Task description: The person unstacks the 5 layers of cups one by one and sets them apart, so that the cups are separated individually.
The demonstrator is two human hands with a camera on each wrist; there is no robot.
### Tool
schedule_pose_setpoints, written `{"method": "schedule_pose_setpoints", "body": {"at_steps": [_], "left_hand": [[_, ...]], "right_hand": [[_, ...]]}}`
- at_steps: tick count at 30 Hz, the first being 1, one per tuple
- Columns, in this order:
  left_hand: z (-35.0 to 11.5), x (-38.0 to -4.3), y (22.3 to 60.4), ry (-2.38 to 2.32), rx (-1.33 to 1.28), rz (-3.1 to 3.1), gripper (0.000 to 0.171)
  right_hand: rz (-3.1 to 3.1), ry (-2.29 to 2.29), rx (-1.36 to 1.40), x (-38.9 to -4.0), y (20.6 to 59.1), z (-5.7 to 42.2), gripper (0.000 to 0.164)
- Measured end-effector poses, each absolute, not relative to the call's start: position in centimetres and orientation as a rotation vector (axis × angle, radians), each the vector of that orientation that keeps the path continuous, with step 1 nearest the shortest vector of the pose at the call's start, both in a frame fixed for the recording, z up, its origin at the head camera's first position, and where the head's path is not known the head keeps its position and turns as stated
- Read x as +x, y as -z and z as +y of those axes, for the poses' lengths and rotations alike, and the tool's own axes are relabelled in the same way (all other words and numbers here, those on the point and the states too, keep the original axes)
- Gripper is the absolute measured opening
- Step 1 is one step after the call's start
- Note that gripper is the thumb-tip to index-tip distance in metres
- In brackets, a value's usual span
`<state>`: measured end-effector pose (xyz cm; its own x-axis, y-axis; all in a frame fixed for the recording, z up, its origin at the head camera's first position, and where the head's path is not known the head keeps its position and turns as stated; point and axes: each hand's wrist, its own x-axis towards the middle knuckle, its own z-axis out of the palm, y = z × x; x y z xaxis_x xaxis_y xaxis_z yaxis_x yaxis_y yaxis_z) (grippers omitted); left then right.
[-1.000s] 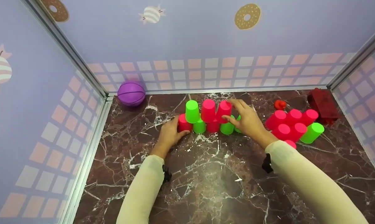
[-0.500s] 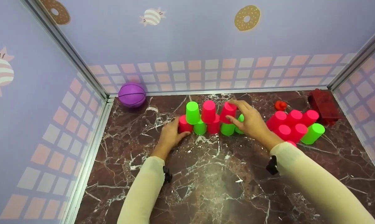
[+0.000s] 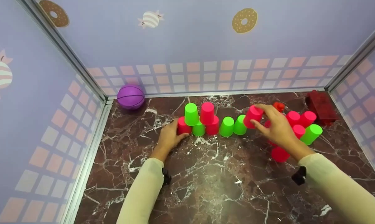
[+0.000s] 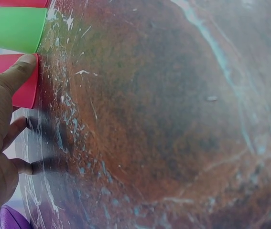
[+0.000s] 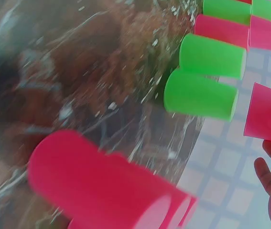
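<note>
My left hand [image 3: 168, 137] grips the pink cup [image 3: 185, 126] at the left end of a row of upside-down cups; in the left wrist view its thumb [image 4: 19, 71] lies on that cup's side near the rim. My right hand [image 3: 278, 128] pinches another upside-down pink cup [image 3: 251, 117], held up at the right of the row. A green cup [image 3: 191, 114] and a pink cup [image 3: 207, 113] form an upper layer on the row's left part. Two green cups, one nearer the middle [image 3: 226, 127] and one at the right end [image 3: 240, 125], have nothing on top.
Behind my right hand stands a cluster of pink cups [image 3: 293, 118] with a green cup [image 3: 312, 134] beside it. Near the back wall are a purple ball [image 3: 130, 97], a small red toy [image 3: 279, 107] and a red block-like object [image 3: 321, 107]. Walls enclose the marbled surface [image 3: 206, 180].
My right hand has lifted the pink cup off the upper layer and carried it right, uncovering the green cup below. My left hand stays on its cup.
</note>
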<state>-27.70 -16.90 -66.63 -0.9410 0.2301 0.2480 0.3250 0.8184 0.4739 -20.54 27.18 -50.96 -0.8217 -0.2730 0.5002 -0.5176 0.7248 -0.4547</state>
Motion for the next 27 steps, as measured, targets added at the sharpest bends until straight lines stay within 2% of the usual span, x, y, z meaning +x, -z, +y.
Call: {"method": "schedule_pose_setpoints", "body": {"at_steps": [3, 17, 27], "left_hand": [[-17.1, -28.4, 67.8, 0.704, -0.443, -2.833, 0.089], [-17.4, -28.5, 67.9, 0.695, -0.437, -2.843, 0.091], [-17.2, -28.5, 67.8, 0.719, -0.423, -2.863, 0.091]], "right_hand": [[-2.527, -0.811, 0.577, -19.6, 51.1, 28.8, 0.063], [-2.516, -0.719, 0.492, -15.8, 50.5, 35.1, 0.065], [-2.536, -0.647, 0.392, -13.1, 51.6, 39.3, 0.065]]}}
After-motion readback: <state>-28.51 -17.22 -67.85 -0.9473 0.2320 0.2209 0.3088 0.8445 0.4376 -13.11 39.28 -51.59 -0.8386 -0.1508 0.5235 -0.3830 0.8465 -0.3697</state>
